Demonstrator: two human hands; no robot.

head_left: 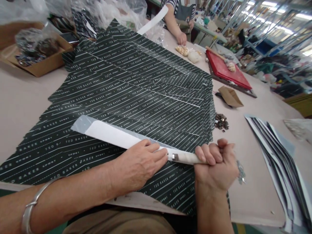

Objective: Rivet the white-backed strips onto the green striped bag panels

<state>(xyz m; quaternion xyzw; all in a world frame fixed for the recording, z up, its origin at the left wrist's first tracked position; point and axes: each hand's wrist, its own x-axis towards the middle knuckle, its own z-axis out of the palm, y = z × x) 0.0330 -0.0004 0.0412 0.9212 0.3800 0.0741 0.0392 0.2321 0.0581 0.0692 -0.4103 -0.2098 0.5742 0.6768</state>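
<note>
My left hand (138, 164) lies over a long white strip (109, 132) with a translucent grey end. Its fingers stretch out flat, pressing the strip onto dark printed sheets (117, 87) with white diagonal lines and lettering. My right hand (216, 164) is closed around a tool with a white, wrapped-looking handle (188, 158). A small metal fitting shows at the handle's left end, close to my left fingertips, at the strip's right part. The tool's exact kind and working tip cannot be made out. The sheets lie in an uneven stack with a lapped right edge.
A cardboard box (46, 65) with bagged items stands at the far left. To the right are a pile of small dark pieces (221, 122), a brown paper piece (231, 97), a red board (229, 70) and dark-and-white strips (280, 162). A co-worker's hand (181, 38) touches small bags across the table.
</note>
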